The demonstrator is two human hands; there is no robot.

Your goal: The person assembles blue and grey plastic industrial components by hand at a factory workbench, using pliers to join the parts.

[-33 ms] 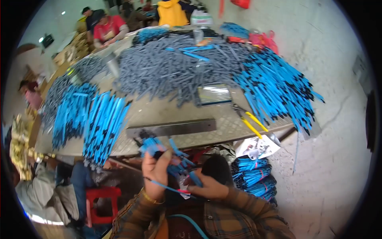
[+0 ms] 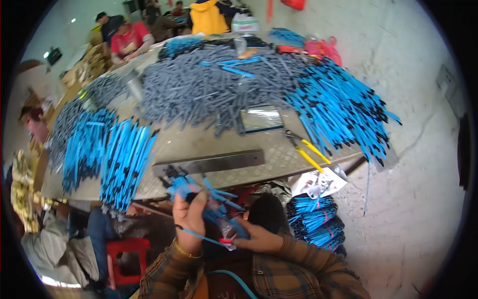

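Over my lap, near the table's front edge, I have a bundle of slim blue sticks with black ends point(image 2: 215, 215). My left hand point(image 2: 189, 219) is closed round its left part, thumb and fingers pressed together. My right hand point(image 2: 260, 240) grips its lower right end, fingers partly hidden behind it. One thin blue strip point(image 2: 201, 235) slants from my left wrist toward my right hand. Something small and red point(image 2: 227, 242) shows beneath the bundle. Just beyond my hands, a dark metal bar point(image 2: 209, 162) lies along the table point(image 2: 184, 137).
A broad heap of grey strips point(image 2: 199, 84) covers the table's middle. Blue sticks lie in piles at left point(image 2: 127, 159) and right point(image 2: 343, 107). Yellow-handled pliers point(image 2: 306, 149) rest near the front edge. Tied bundles point(image 2: 316, 222) are stacked below. A red stool point(image 2: 127, 259) stands at left; people work beyond.
The whole view has shifted slightly, so the table's things sit a little farther left. Both hands keep their hold on the bundle, with hardly any other movement.
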